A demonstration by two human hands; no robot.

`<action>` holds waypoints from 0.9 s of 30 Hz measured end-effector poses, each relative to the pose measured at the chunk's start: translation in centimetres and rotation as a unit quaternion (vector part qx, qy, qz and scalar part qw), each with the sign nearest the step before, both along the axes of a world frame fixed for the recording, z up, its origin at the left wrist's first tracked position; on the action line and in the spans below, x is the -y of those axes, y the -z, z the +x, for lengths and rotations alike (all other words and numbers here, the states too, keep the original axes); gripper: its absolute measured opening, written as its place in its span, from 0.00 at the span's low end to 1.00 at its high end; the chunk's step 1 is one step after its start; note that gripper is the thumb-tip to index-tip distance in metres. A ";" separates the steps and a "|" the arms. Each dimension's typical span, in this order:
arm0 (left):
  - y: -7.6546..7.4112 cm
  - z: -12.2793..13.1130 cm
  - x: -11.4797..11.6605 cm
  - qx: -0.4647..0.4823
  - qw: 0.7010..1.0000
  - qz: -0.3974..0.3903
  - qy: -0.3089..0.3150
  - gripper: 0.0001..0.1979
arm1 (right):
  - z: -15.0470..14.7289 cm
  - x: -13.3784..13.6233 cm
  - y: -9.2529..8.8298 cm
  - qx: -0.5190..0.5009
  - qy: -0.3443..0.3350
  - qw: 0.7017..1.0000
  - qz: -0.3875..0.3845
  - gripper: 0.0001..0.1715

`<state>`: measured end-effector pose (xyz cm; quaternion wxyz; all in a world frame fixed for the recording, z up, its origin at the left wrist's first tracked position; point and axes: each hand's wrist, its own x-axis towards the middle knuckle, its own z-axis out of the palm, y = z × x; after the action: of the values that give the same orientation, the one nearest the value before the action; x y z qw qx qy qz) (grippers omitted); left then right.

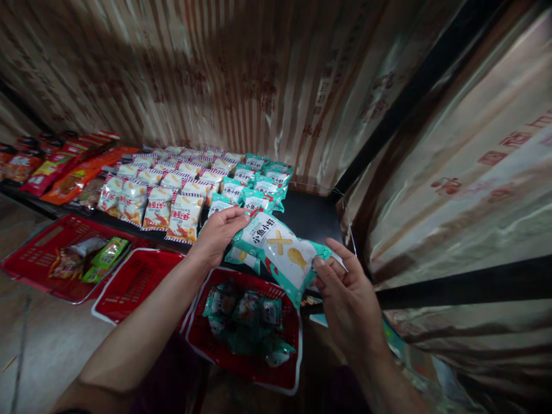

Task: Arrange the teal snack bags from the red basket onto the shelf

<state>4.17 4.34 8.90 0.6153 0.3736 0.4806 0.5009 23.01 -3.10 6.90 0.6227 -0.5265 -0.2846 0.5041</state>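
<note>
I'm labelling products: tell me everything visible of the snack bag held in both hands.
The snack bag is teal and white, puffed, seemingly plastic film, printed with dark characters and yellowish snack shapes. No opening shows. Tilted, print facing the camera, it overlaps the black shelf in view; the left hand grips one end, the right hand the other.

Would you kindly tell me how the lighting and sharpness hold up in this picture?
Head view: dim overall, though the held snack bag is bright, its large print legible; head view: teal bags in the red basket sit in shadow; head view: wall covering at right looks soft and stretched.
</note>
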 end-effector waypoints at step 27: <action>-0.2 0.4 0.5 -0.013 0.992 0.112 -0.049 0.10 | 1.3 1.3 -0.5 0.548 -0.002 0.733 0.403 0.15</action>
<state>4.55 3.85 9.13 0.5380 0.4228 0.4470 0.5762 24.29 -4.41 7.41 0.5114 -0.4109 -0.7541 -0.0317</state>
